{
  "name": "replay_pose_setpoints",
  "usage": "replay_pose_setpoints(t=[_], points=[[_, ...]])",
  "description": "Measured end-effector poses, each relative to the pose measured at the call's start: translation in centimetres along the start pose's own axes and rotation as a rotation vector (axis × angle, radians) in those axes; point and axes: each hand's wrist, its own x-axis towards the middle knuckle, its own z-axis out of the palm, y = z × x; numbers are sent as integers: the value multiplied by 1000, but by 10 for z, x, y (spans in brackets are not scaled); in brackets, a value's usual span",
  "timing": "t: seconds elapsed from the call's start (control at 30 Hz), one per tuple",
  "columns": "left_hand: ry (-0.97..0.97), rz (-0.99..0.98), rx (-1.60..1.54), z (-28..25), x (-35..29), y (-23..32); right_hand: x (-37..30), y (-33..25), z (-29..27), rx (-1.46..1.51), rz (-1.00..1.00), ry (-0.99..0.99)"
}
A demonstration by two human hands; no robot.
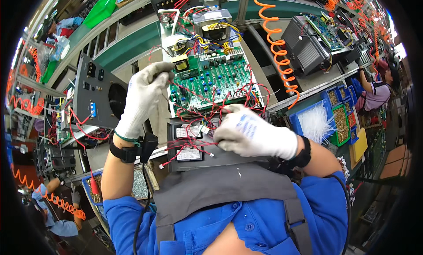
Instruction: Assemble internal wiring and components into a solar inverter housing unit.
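Observation:
A green circuit board (220, 81) lies in front of me on a grey metal chassis (176, 163). Red and dark twisted wires (187, 142) with small white plugs tangle over its near edge. My left hand (143, 96), in a white glove, is closed at the board's left side, its fingertips pinching a thin red wire (194, 92) beside a small yellow transformer (179, 61). Over the near edge, my right hand (253, 130), also gloved, has its fingers curled among the wire bundle and closed on wires; their tips are partly hidden. Two black modules with white labels (189, 154) sit beneath the wires.
A dark panel with a round fan opening (97, 89) stands at left. An orange coiled hose (277, 48) hangs at right, before another finned unit (304, 45). White cable ties (315, 122) fill a blue tray near parts bins (341, 122). Co-workers are at both sides.

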Motion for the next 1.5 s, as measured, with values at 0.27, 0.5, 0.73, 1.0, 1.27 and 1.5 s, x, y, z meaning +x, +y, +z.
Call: replay_pose_setpoints(t=[0.27,0.5,0.73,1.0,1.27,1.5], points=[[252,192,-932,-41,-42,-7,-70,30,-25,1287,215,611],[576,389,-961,-129,-107,-19,-125,101,-32,906,840,1030],[819,234,-562,-155,-147,-56,-195,122,-50,761,909,179],[875,348,-392,-182,-146,-52,-213,159,-126,1090,350,1081],[733,497,-162,-181,-124,5,-86,60,-127,603,235,947],[0,527,491,-36,-61,102,97,-22,-77,712,-172,310]])
